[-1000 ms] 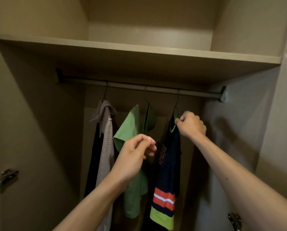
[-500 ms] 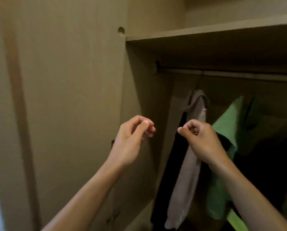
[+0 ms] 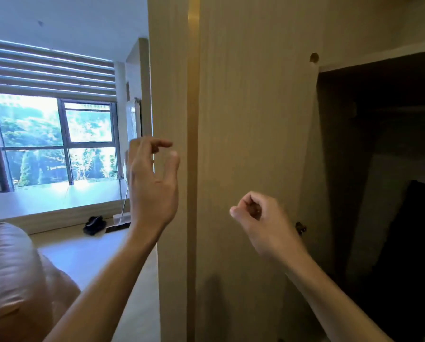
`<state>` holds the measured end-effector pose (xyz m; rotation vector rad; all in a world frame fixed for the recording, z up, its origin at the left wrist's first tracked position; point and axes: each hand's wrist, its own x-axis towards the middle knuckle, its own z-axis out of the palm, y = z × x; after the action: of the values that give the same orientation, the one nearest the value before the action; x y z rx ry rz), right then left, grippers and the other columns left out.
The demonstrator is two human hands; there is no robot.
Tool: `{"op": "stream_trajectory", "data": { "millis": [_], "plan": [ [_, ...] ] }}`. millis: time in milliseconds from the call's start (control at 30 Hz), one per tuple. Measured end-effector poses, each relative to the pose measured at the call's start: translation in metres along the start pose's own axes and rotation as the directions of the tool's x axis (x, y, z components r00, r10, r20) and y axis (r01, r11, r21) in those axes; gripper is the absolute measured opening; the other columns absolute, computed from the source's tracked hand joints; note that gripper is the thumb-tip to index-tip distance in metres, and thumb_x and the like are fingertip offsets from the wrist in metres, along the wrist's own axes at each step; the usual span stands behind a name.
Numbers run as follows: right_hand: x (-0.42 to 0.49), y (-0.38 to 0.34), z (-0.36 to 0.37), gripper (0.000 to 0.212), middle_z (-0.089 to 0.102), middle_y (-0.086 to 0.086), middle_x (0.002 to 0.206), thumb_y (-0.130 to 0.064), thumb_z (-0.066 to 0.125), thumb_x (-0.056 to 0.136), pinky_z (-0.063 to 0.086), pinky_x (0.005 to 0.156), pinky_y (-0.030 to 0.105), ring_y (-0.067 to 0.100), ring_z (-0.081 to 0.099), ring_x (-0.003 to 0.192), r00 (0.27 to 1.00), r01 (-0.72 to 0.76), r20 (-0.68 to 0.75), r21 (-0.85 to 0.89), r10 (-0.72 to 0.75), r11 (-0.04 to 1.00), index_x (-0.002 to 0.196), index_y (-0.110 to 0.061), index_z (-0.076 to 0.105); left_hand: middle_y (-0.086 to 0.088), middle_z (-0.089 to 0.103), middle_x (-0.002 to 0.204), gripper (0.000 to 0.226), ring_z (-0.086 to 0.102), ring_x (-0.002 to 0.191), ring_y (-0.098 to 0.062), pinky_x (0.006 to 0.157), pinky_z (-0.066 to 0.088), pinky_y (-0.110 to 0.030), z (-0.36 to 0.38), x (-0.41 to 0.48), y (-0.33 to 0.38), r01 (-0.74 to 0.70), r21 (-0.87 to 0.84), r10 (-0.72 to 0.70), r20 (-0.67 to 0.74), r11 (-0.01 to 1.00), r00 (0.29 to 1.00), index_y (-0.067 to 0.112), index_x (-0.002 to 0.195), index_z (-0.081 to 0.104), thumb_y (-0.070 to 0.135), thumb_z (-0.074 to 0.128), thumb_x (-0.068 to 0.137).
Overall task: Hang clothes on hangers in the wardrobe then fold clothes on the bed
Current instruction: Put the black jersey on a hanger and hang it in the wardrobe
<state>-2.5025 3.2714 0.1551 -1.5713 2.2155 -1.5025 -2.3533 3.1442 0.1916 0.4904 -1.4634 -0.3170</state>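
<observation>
Hands: two, both bare and raised in front of the wardrobe, neither touching it.
Left hand (image 3: 152, 183): half open, fingers loosely bent with a gap between thumb and forefinger, holding nothing; it is level with the outer edge of the wardrobe.
Right hand (image 3: 263, 220): fingers curled into a loose fist, thumb tip against the forefinger, nothing visible in it; lower than the left and well apart from it.
Wardrobe door (image 3: 251, 144): one pale wood-grain panel swung open and filling the middle, with one round hole (image 3: 314, 57) near its top corner and one metal hinge (image 3: 300, 228) on its inner edge.
Wardrobe interior (image 3: 384, 149): at the right, very dark.
Clothes: one black shape (image 3: 418, 243) low in the interior may be a hanging garment; it is too dim to count any others.
Window (image 3: 56, 139): one, at the left, four panes showing, trees outside, a striped blind (image 3: 46, 70) drawn partway above.
Ledge (image 3: 46, 201): one, pale, under the window.
Small dark object (image 3: 94, 225): one, on the pale surface below the ledge.
Pinkish blurred mass (image 3: 9, 267): one, bottom left, unclear.
</observation>
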Motion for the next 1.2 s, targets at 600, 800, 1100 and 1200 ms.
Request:
{"op": "stream_trajectory", "data": {
  "millis": [600, 800, 1100, 1200],
  "plan": [
    [-0.004, -0.043, 0.128, 0.056, 0.048, -0.019, 0.13, -0.057, 0.063, 0.088, 0.055, 0.092, 0.029, 0.004, 0.056, 0.111, 0.993, -0.084, -0.102, -0.18, 0.066, 0.98, 0.134, -0.042, 0.035, 0.0, 0.067, 0.11, 0.05, 0.065, 0.101, -0.017, 0.089, 0.057, -0.045, -0.004, 0.071, -0.075, 0.201, -0.336, -0.056, 0.395, 0.92, 0.917, 0.021, 0.121, 0.059, 0.056, 0.031, 0.097],
    [-0.022, -0.038, 0.119, 0.078, 0.035, -0.026, 0.138, -0.076, 0.061, 0.075, 0.048, 0.104, 0.041, 0.002, 0.045, 0.124, 0.978, -0.08, -0.206, -0.262, 0.025, 0.962, 0.138, -0.05, 0.022, 0.011, 0.069, 0.089, 0.037, 0.068, 0.081, -0.007, 0.065, 0.053, -0.021, -0.015, 0.046, -0.037, 0.099, -0.559, 0.116, 0.336, 0.823, 0.935, 0.024, 0.108, 0.061, 0.032, 0.025, 0.109],
    [-0.074, -0.015, 0.045, 0.048, 0.049, -0.02, 0.105, -0.063, 0.061, 0.078, 0.056, 0.072, 0.017, 0.005, 0.06, 0.095, 0.769, 0.052, -0.608, -0.248, -0.197, 0.967, 0.116, -0.043, 0.037, -0.006, 0.063, 0.117, 0.048, 0.065, 0.106, -0.021, 0.071, 0.058, -0.043, 0.03, -0.007, 0.041, -0.163, -0.74, 0.525, 0.287, 0.653, 0.801, 0.006, 0.136, 0.057, 0.034, 0.031, 0.107],
    [-0.096, -0.003, 0.005, 0.038, 0.052, -0.019, 0.104, -0.051, 0.06, 0.085, 0.059, 0.068, 0.022, 0.008, 0.062, 0.094, 0.711, 0.037, -0.672, -0.259, -0.208, 0.965, 0.116, -0.041, 0.04, -0.005, 0.05, 0.14, 0.061, 0.05, 0.13, -0.016, 0.096, 0.053, -0.039, 0.055, -0.024, 0.076, -0.209, -0.759, 0.627, 0.313, 0.617, 0.713, 0.014, 0.143, 0.054, 0.05, 0.024, 0.104]
  ]
}}
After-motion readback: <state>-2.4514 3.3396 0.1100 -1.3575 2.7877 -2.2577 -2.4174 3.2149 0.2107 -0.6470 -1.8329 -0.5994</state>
